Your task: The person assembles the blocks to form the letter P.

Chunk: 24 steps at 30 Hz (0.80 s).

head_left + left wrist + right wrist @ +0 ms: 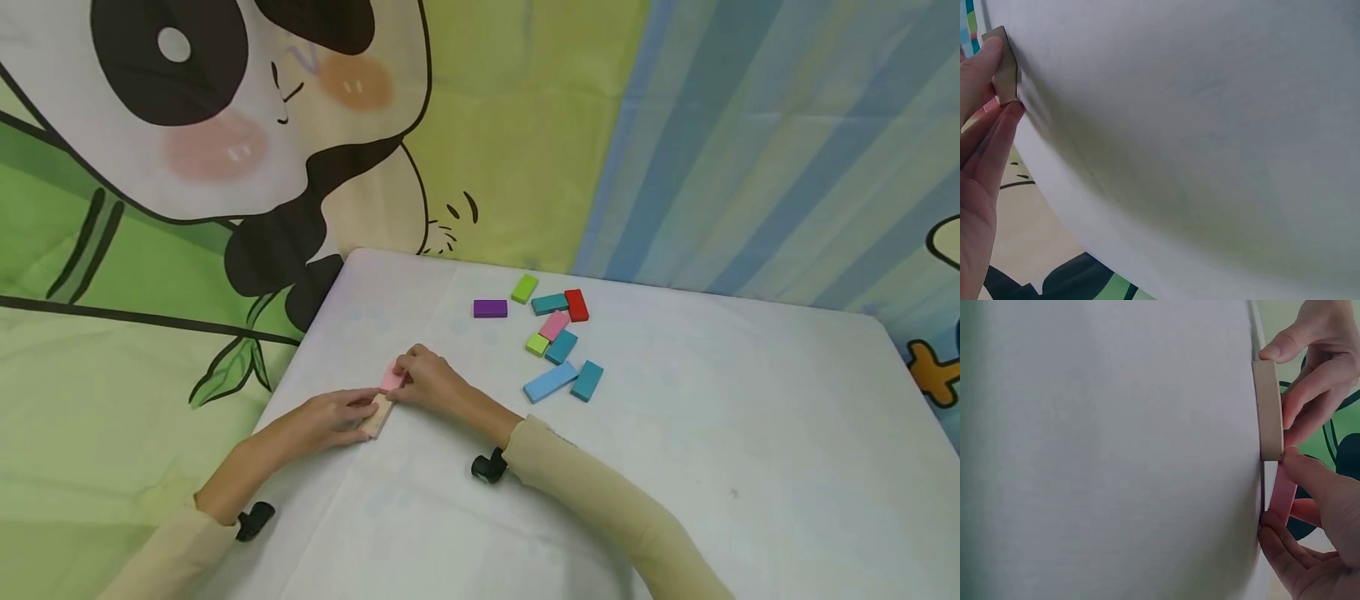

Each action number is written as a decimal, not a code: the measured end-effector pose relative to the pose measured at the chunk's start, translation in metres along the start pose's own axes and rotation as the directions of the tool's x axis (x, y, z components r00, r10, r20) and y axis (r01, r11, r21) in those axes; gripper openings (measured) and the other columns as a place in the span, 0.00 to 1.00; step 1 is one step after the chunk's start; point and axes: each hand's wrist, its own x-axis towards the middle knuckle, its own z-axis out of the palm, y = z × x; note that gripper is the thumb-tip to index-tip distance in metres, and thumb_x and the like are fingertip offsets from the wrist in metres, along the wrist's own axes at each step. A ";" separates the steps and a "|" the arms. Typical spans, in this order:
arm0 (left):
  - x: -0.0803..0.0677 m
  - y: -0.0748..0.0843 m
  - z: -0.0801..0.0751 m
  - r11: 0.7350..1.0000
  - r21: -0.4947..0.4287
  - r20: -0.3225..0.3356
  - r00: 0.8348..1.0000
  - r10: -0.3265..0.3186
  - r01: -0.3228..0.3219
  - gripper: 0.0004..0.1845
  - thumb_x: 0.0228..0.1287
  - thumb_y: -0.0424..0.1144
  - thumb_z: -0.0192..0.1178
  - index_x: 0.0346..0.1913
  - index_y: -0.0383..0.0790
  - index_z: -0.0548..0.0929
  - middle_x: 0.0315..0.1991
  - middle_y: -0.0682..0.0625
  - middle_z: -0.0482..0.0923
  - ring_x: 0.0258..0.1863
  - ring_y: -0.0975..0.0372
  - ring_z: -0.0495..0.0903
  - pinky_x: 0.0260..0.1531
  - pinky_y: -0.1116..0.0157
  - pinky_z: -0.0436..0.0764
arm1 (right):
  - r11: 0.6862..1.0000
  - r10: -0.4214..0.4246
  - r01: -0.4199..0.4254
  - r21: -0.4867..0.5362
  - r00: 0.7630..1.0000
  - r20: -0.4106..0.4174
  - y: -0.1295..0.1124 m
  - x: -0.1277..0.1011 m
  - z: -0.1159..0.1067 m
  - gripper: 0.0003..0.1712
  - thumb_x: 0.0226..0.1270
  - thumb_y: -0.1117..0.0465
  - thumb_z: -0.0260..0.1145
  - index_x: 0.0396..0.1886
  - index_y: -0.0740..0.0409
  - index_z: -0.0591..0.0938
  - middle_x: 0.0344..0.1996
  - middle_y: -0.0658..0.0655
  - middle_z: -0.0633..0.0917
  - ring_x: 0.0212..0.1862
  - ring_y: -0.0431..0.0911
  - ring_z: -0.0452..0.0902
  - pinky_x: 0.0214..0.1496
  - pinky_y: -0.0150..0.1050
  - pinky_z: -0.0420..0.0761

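A plain wood-coloured block (377,418) lies at the left side of the white table. My left hand (326,423) holds it, the thumb at its near end and fingers along its side. In the right wrist view the wooden block (1269,412) meets a pink block (1283,495) end to end. My right hand (432,382) pinches the pink block between thumb and fingers, partly hiding it. The right thumb is at the joint between the two blocks. In the left wrist view, left fingers (1004,128) cover part of the wooden block (1007,75).
Several coloured blocks lie beyond the right hand, among them a purple block (491,309), a red block (577,305), a light blue block (551,382) and a teal block (587,381). A panda-printed cloth (375,200) hangs behind the white table (735,433).
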 end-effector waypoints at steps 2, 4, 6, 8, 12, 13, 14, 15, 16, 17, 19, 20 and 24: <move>-0.001 0.001 0.000 1.000 0.011 -0.009 1.000 0.007 -0.007 0.24 0.57 0.38 0.68 0.56 0.30 0.81 0.60 0.37 0.77 0.56 0.46 0.80 0.49 0.55 0.83 | 1.000 -0.012 0.012 -0.008 1.000 -0.008 0.000 -0.001 0.001 0.20 0.59 0.48 0.72 0.45 0.57 0.83 0.43 0.55 0.80 0.36 0.38 0.73 0.37 0.24 0.73; -0.002 0.002 -0.001 1.000 0.023 -0.023 1.000 0.012 -0.012 0.24 0.57 0.37 0.69 0.56 0.30 0.81 0.59 0.36 0.78 0.55 0.46 0.80 0.48 0.56 0.83 | 0.999 -0.022 0.022 -0.024 1.000 -0.011 0.000 -0.001 0.002 0.20 0.60 0.48 0.71 0.45 0.57 0.83 0.43 0.55 0.79 0.36 0.38 0.73 0.37 0.24 0.74; -0.002 0.003 -0.002 0.999 0.034 -0.039 0.999 0.010 -0.009 0.24 0.56 0.37 0.69 0.55 0.30 0.82 0.58 0.36 0.78 0.54 0.46 0.81 0.47 0.56 0.83 | 0.998 -0.036 0.035 -0.054 0.999 -0.011 0.000 -0.002 0.002 0.20 0.61 0.47 0.69 0.46 0.56 0.84 0.45 0.56 0.79 0.37 0.39 0.75 0.38 0.24 0.76; -0.003 0.005 -0.003 0.999 0.039 -0.053 0.999 0.005 -0.003 0.24 0.55 0.36 0.69 0.55 0.30 0.82 0.58 0.36 0.78 0.54 0.46 0.81 0.47 0.57 0.84 | 0.995 -0.054 0.053 -0.086 0.998 -0.008 -0.001 -0.002 0.001 0.20 0.62 0.47 0.68 0.47 0.56 0.84 0.47 0.57 0.79 0.38 0.40 0.77 0.40 0.26 0.78; -0.002 0.005 -0.005 0.999 0.036 -0.068 0.998 -0.002 0.004 0.24 0.55 0.35 0.69 0.55 0.30 0.81 0.58 0.37 0.78 0.54 0.47 0.81 0.47 0.57 0.84 | 0.985 -0.091 0.090 -0.150 0.996 0.001 -0.005 -0.003 -0.001 0.20 0.63 0.47 0.68 0.46 0.56 0.84 0.49 0.57 0.80 0.41 0.41 0.77 0.43 0.28 0.79; -0.002 0.006 -0.005 0.999 0.035 -0.059 0.998 -0.006 0.008 0.24 0.56 0.35 0.69 0.56 0.30 0.81 0.59 0.37 0.77 0.55 0.47 0.80 0.48 0.57 0.83 | 0.983 -0.092 0.091 -0.157 0.996 0.002 -0.006 -0.003 -0.002 0.19 0.63 0.48 0.68 0.46 0.56 0.84 0.48 0.57 0.80 0.41 0.41 0.76 0.44 0.29 0.79; -0.001 0.005 -0.005 0.999 0.033 -0.052 0.999 -0.009 0.010 0.24 0.57 0.35 0.68 0.56 0.30 0.81 0.60 0.37 0.77 0.56 0.47 0.80 0.48 0.57 0.83 | 0.983 -0.091 0.091 -0.163 0.996 0.004 -0.007 -0.004 -0.002 0.19 0.63 0.48 0.68 0.45 0.57 0.84 0.48 0.57 0.80 0.41 0.41 0.76 0.44 0.29 0.78; -0.001 0.006 -0.006 0.999 0.034 -0.045 0.999 -0.013 0.015 0.24 0.58 0.36 0.68 0.57 0.30 0.80 0.60 0.37 0.77 0.56 0.47 0.79 0.49 0.56 0.83 | 0.983 -0.088 0.088 -0.163 0.996 0.006 -0.007 -0.005 -0.002 0.19 0.63 0.48 0.67 0.45 0.57 0.84 0.48 0.57 0.80 0.41 0.41 0.75 0.44 0.29 0.78; -0.001 0.006 -0.006 0.999 0.032 -0.038 0.999 -0.020 0.021 0.24 0.58 0.37 0.67 0.57 0.31 0.80 0.61 0.37 0.76 0.57 0.47 0.79 0.50 0.56 0.82 | 0.983 -0.083 0.083 -0.162 0.997 0.005 -0.008 -0.006 -0.002 0.19 0.64 0.48 0.67 0.45 0.57 0.84 0.48 0.57 0.80 0.41 0.41 0.75 0.45 0.29 0.78; -0.001 0.006 -0.006 0.999 0.032 -0.037 0.999 -0.022 0.023 0.24 0.59 0.37 0.67 0.58 0.32 0.80 0.61 0.38 0.76 0.57 0.47 0.79 0.51 0.55 0.82 | 0.984 -0.077 0.077 -0.160 0.997 0.003 -0.008 -0.007 -0.002 0.19 0.64 0.48 0.67 0.45 0.56 0.84 0.48 0.57 0.80 0.42 0.41 0.75 0.45 0.29 0.78; -0.001 0.006 -0.006 0.999 0.033 -0.048 0.999 -0.023 0.025 0.22 0.60 0.37 0.66 0.58 0.34 0.81 0.60 0.39 0.76 0.57 0.48 0.79 0.51 0.55 0.82 | 0.987 -0.064 0.063 -0.151 0.998 0.001 -0.010 -0.009 -0.001 0.19 0.65 0.47 0.66 0.45 0.56 0.84 0.49 0.57 0.80 0.43 0.42 0.75 0.46 0.30 0.78; 0.000 0.006 -0.006 0.999 0.033 -0.065 0.998 -0.021 0.023 0.21 0.61 0.37 0.65 0.57 0.36 0.82 0.60 0.39 0.77 0.57 0.49 0.79 0.51 0.55 0.82 | 0.987 -0.059 0.059 -0.152 0.998 0.001 -0.010 -0.010 -0.001 0.18 0.65 0.47 0.66 0.44 0.56 0.84 0.49 0.57 0.80 0.44 0.43 0.75 0.46 0.31 0.78; 0.004 0.005 -0.005 0.999 0.034 -0.134 0.991 0.021 -0.017 0.17 0.60 0.36 0.66 0.53 0.41 0.85 0.59 0.39 0.78 0.55 0.48 0.81 0.47 0.55 0.83 | 0.980 -0.063 0.068 -0.187 0.998 0.030 -0.010 -0.012 -0.003 0.20 0.67 0.47 0.64 0.48 0.55 0.85 0.54 0.58 0.82 0.53 0.47 0.78 0.55 0.35 0.79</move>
